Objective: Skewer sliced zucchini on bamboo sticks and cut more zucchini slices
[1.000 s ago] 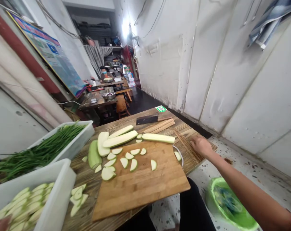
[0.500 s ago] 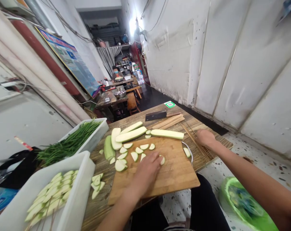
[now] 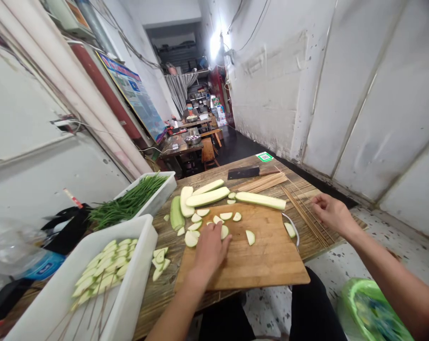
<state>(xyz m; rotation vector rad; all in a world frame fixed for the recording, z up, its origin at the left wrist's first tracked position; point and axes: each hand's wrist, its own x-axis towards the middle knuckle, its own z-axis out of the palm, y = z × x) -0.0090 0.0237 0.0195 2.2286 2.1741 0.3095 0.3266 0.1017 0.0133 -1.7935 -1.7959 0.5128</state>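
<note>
My left hand (image 3: 212,248) rests over the wooden cutting board (image 3: 264,265), thumb apart from the fingers. Its fingertips reach among pale green zucchini slices (image 3: 224,231), partly hiding some. A single half-round slice (image 3: 250,237) lies to its right on the board. Above the table's right side, my right hand (image 3: 330,214) is closed in a pinch on a thin wooden skewer (image 3: 295,183) pointing to the upper left. More skewers (image 3: 303,213) lie below and beside that hand. Long zucchini halves (image 3: 260,200) lie along the board's far edge.
A cleaver (image 3: 243,173) lies at the table's far side beside a skewer bundle (image 3: 267,181). On the left stand a white bin (image 3: 148,246) holding skewered slices and another with green chives (image 3: 129,199). A green bucket (image 3: 345,303) is at lower right. A person (image 3: 189,111) sits far back.
My left hand has moved left across the board, leaving a half-round slice behind. My right hand has lifted slightly from the loose skewers with one skewer. The view has shifted left.
</note>
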